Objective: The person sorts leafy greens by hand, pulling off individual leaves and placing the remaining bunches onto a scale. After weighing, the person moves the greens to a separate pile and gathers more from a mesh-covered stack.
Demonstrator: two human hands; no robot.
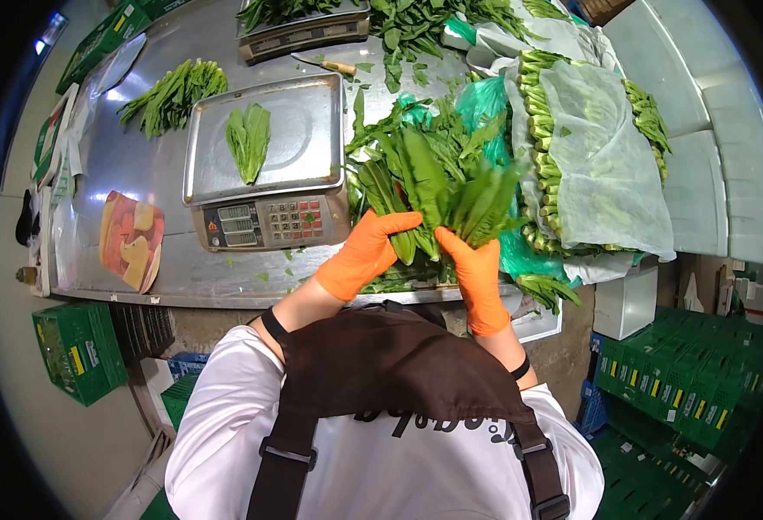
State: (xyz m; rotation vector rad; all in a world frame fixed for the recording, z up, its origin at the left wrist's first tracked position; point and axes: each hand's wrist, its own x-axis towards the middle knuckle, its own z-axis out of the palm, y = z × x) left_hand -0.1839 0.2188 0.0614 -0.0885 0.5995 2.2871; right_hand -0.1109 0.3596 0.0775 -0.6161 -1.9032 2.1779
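Note:
In orange gloves, both my hands are above the table's front edge. My left hand (366, 257) pinches the lower ends of some long green leaves (380, 191). Close beside it, my right hand (479, 282) grips the base of another fan of leafy greens (485, 201), its tips blurred. Behind them a loose heap of leafy greens (451, 130) spreads over the table and green plastic. To the left, a small bunch of leaves (249, 143) lies on the metal pan of a digital scale (329, 221).
A tied bunch (176, 95) lies at the back left. Stacked greens under white cloth (594, 156) stand on the right. A second scale (303, 39) and a wooden-handled knife (338, 67) are at the back. Green crates (659, 373) sit below the table, right and left.

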